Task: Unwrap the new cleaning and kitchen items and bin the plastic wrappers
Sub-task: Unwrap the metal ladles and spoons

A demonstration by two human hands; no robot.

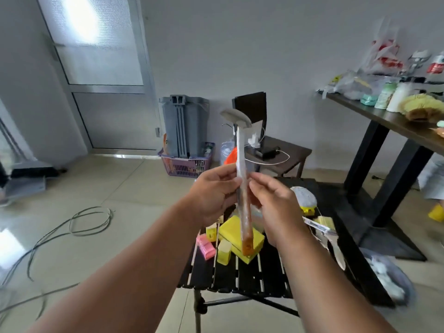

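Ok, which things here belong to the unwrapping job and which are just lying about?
Job:
- long-handled brush in plastic wrap, held upright by left hand and right hand
- yellow sponges and pink packet on the slatted table
- white scrubber

Lying about:
- floor cable
- purple basket
- grey bin

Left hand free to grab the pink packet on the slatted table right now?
Probably not: the left hand and right hand both grip the wrapped tool. The pink packet itself lies uncovered below.
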